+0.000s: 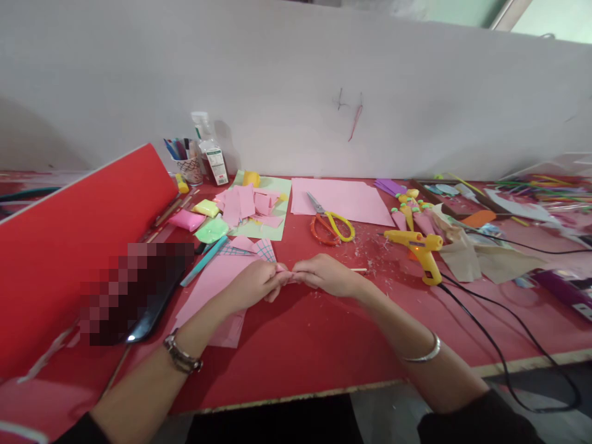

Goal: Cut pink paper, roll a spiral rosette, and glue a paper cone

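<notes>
Over the worktop (pixel 324 333), left hand (pixel 252 285) and right hand (pixel 326 275) fingers pinched a pink paper piece (pixel 287 275), one end each, seemingly keeping it folded.

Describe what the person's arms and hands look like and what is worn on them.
Both hands are bare, without gloves. The left hand has a dark metal-link bracelet or watch at the wrist; the right hand has a plain silver bangle. Black sleeves end near the elbows, leaving the forearms uncovered.
</notes>
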Action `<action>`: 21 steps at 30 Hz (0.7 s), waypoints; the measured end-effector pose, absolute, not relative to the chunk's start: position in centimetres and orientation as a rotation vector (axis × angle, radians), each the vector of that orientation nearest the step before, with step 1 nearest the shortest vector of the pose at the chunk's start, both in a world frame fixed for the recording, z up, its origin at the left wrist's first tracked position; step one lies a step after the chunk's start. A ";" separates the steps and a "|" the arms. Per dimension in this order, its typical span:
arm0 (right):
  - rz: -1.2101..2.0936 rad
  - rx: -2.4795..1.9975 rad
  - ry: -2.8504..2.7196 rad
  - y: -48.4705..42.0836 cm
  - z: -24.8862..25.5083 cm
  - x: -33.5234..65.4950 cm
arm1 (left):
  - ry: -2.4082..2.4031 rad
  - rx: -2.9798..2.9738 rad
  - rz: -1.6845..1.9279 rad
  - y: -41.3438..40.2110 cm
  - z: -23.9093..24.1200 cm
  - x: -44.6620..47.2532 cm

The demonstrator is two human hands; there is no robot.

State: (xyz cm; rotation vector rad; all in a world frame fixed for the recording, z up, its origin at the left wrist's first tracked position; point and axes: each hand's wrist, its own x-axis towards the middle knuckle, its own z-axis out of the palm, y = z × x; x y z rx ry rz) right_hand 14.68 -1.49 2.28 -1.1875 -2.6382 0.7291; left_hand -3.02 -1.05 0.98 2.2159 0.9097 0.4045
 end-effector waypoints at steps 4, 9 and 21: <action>1.195 -1.053 -2.488 -1.2 2.4 15.5 | 0.904 2.386 0.306 -1.2 1.0 -2.9; 1.500 -1.002 -2.439 -1.2 2.2 15.7 | 0.920 2.722 0.370 -1.0 0.7 -2.9; -0.261 -1.221 -2.801 -2.1 2.2 13.8 | 0.999 1.911 0.518 -1.0 1.1 -3.1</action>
